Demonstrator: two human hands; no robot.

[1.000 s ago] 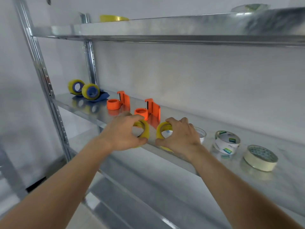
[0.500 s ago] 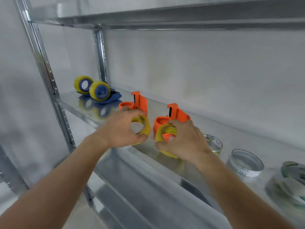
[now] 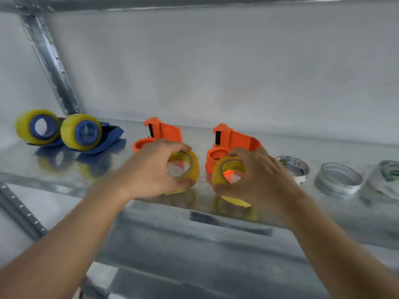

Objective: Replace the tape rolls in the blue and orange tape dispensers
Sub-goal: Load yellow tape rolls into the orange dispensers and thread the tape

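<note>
**Two yellow rolls held at the shelf's front edge**

The left hand (image 3: 151,169) grips a yellow tape roll (image 3: 190,167); the right hand (image 3: 259,178) grips another yellow roll (image 3: 218,175). Both are near the front lip of the metal shelf (image 3: 64,160), just before the two orange dispensers (image 3: 164,131) (image 3: 233,139). Two loaded blue dispensers (image 3: 82,132) sit well to the left; clear rolls (image 3: 338,180) crowd the right.

Storeroom: bare galvanised metal shelving (image 3: 216,214), plain white wall (image 3: 216,72).
</note>
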